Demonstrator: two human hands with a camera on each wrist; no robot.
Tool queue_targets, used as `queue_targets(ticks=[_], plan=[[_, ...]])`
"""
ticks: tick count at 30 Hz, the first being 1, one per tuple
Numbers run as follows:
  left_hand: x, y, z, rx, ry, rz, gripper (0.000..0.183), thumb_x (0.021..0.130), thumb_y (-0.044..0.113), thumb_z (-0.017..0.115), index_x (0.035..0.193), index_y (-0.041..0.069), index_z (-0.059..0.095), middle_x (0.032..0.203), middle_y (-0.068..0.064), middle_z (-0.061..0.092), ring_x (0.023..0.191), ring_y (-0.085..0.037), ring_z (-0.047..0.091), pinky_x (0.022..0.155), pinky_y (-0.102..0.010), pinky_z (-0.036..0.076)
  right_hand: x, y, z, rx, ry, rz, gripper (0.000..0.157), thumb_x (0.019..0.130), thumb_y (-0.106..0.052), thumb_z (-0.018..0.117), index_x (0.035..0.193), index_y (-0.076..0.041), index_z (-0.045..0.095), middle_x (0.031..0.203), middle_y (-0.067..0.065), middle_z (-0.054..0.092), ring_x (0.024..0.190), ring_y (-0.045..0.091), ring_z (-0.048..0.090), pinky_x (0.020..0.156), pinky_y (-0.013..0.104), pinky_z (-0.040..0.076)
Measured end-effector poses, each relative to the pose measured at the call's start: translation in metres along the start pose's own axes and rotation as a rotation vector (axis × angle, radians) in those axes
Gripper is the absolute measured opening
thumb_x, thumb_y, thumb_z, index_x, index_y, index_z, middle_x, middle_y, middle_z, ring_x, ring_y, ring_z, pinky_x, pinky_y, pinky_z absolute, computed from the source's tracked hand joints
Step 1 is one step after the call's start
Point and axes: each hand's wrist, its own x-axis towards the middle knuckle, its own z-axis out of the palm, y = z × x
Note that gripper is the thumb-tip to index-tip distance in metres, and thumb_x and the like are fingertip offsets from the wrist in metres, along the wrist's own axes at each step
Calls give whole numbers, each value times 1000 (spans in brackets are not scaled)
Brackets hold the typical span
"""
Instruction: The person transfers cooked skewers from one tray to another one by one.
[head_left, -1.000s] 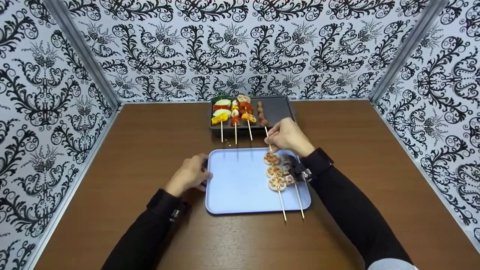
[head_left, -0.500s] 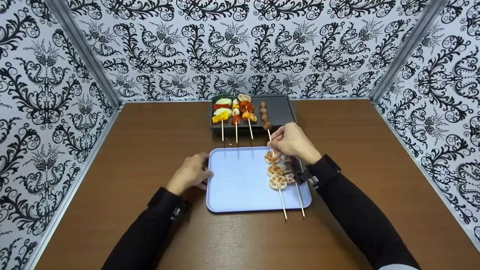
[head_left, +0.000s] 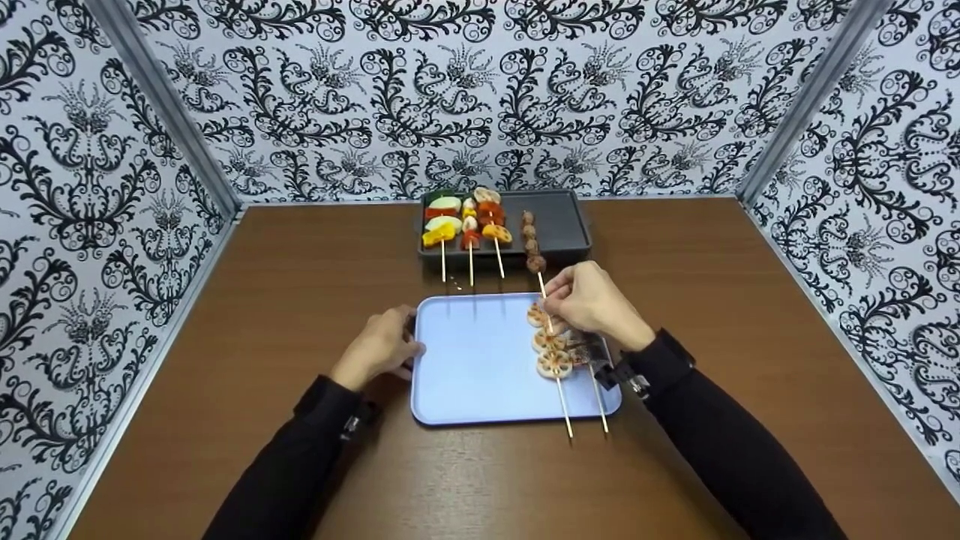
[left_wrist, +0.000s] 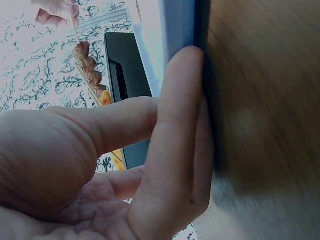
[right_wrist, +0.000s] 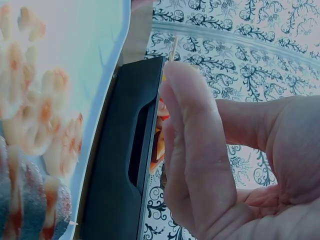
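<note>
My right hand [head_left: 594,301] pinches the bare stick of a meatball skewer [head_left: 535,263] between thumb and fingers. The brown meatballs point away from me, raised over the near edge of the black griddle [head_left: 559,221]; in the left wrist view the meatballs [left_wrist: 91,70] hang in the air. At the tray's left edge, my left hand [head_left: 381,349] grips the pale blue tray [head_left: 472,367], its thumb on the rim. On the tray's right side lie a lotus root skewer [head_left: 553,365] and a dark-skinned fish-like skewer [right_wrist: 32,195], partly hidden by my right hand and wrist.
Three mixed skewers lie on the griddle's left half: one with yellow pepper [head_left: 439,234], a thin one with a red piece [head_left: 470,238], and one with an orange slice [head_left: 496,234]. Their sticks overhang its front. Small white crumbs [head_left: 459,285] dot the brown table [head_left: 322,262]. Patterned walls enclose it.
The right hand has drawn the meatball skewer toward me and slightly right, off the griddle and partly over the lotus root skewer. My left hand stays on the tray.
</note>
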Motion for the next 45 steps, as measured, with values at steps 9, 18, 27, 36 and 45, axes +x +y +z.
queue_targets(ticks=[9, 18, 27, 36, 45], plan=[[1, -3, 0, -3, 1, 3, 69, 91, -3, 70, 153, 1, 41, 100, -23, 66, 69, -26, 73, 55, -35, 66, -19, -1, 5, -115, 39, -64, 13, 83, -13, 73, 95, -8, 74, 86, 6, 74, 70, 13, 68, 65, 24, 62], [0, -2, 0, 6, -1, 14, 69, 90, -1, 71, 152, 2, 43, 95, -19, 66, 66, -23, 72, 55, -34, 66, -39, 0, 12, 25, -11, -33, 14, 85, -5, 66, 98, -2, 69, 86, 10, 72, 55, 15, 71, 55, 38, 66], [0, -1, 0, 2, -2, 7, 68, 90, -2, 71, 152, 1, 42, 101, -22, 66, 69, -25, 73, 56, -35, 67, -51, 4, 18, -1, -11, -29, 8, 86, -7, 70, 93, -5, 68, 84, 9, 69, 57, 14, 69, 52, 31, 63], [0, -3, 0, -7, -1, 7, 69, 90, -2, 71, 152, 1, 42, 100, -22, 66, 70, -26, 73, 56, -35, 67, -62, 11, 26, 81, -49, 19, 10, 86, -3, 70, 95, -2, 67, 86, 11, 68, 57, 18, 72, 54, 38, 66], [1, -2, 2, -23, -6, 5, 66, 91, -2, 70, 151, 2, 43, 100, -22, 65, 73, -26, 72, 56, -35, 67, -73, 17, 34, 54, -74, 18, 9, 87, -6, 73, 93, -3, 67, 81, 9, 68, 52, 17, 71, 52, 37, 65]])
